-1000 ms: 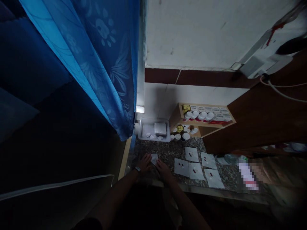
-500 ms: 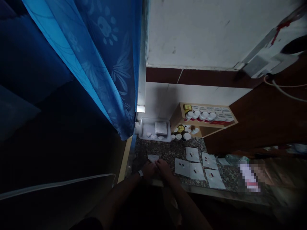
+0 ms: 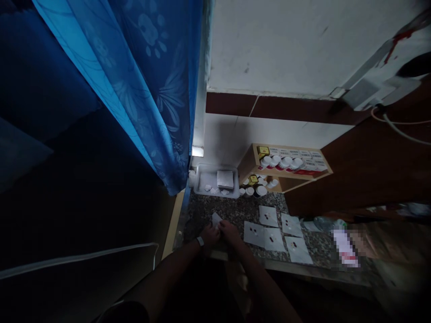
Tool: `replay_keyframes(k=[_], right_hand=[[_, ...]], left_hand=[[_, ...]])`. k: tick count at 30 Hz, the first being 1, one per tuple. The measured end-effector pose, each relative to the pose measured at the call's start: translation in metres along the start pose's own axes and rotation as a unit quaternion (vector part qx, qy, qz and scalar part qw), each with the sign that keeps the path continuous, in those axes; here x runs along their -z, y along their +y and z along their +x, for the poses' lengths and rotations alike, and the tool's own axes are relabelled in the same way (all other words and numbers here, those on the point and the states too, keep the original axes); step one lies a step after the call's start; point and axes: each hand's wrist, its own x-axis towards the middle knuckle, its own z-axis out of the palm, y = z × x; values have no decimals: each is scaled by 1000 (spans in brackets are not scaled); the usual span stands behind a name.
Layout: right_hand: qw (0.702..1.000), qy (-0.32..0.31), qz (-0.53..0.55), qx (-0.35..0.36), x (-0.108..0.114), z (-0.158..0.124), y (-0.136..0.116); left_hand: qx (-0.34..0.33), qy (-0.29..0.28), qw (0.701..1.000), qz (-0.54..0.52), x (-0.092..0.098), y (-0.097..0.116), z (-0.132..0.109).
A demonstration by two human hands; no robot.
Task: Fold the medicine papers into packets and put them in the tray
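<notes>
Shows a bare left hand (image 3: 209, 235), ringed by a pale band (image 3: 200, 241) at the wrist, and a bare right hand (image 3: 230, 232) close beside it, working over the near part of a dark speckled stone countertop (image 3: 242, 208). Fingers of both hands apparently pinched together on the near end of a small, partly folded white paper sheet (image 3: 216, 218); too dim for telling the placing of each fingertip, or any contents within the folds. Between the two hands, that sheet, with a pointed corner projecting beyond the fingertips.

Possible spill through an open side of the fold, if filled: likely cause, a loose crease or uneven pressure between the hands. Possible tear or crumple from too hard a pinch on thin paper.

To the right, near the right hand: five flat square white paper sheets (image 3: 299, 256) bearing small dark and pale pills (image 3: 271, 239). Without raised edges, hence liable to lose or mix pills after a brush from the right forearm. Beyond the hands: a shallow translucent white plastic tray (image 3: 202, 179) holding a stack of square white papers (image 3: 225, 179), seemingly at little risk. Throughout, weak light, a probable cause of overlooking a dropped pill against speckled stone
</notes>
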Motion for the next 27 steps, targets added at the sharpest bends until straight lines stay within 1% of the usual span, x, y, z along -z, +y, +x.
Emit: replay_keyframes(k=[2, 3, 7, 12, 15, 19, 24, 27], right_hand=[[999, -23, -16, 39, -1, -2, 1], [998, -28, -22, 47, -1, -2, 1], [999, -25, -22, 34, -3, -4, -1], [999, -25, -7, 31, -2, -7, -4], [999, -24, -15, 31, -1, -8, -5], [999, -22, -16, 31, -4, -8, -6], [999, 17, -11, 38, -17, -13, -6], [999, 22, -8, 28, -23, -15, -5]], left_hand=[[-16, -23, 1000, 5, 4, -4, -2], [-26, -33, 999, 9, 6, -7, -4], [-57, -52, 997, 22, 10, -13, -6], [-29, -72, 996, 37, 1, -8, -3], [-21, -76, 996, 37, -2, -5, -2], [-16, -71, 997, 39, 1, -6, -7], [-53, -46, 997, 27, 8, -14, -12], [-63, -47, 997, 20, 9, -16, -11]])
